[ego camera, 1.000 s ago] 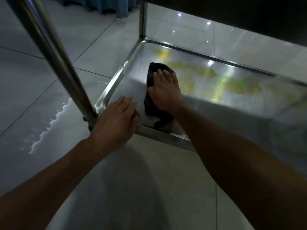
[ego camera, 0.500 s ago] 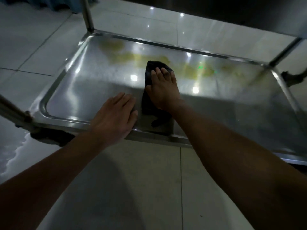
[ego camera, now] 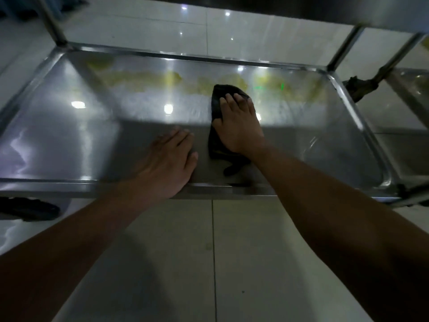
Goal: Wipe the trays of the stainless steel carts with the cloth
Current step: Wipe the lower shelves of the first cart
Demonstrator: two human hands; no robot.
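— While the left hand (ego camera: 167,163) lies flat with straight fingers on the cart tray's (ego camera: 69,126) near rim, where's the cloth?
— Black cloth (ego camera: 217,105) mid-tray, pressed flat under the right hand (ego camera: 236,126), beside yellow smears (ego camera: 204,86).

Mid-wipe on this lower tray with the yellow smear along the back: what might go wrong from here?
1. The cloth is bunched under the right hand, so it may spread the yellow stains instead of lifting them.
2. The left hand leans on the tray near its front rim; the cart's wheel suggests it could roll away.
3. The floor looks glossy, possibly slippery.
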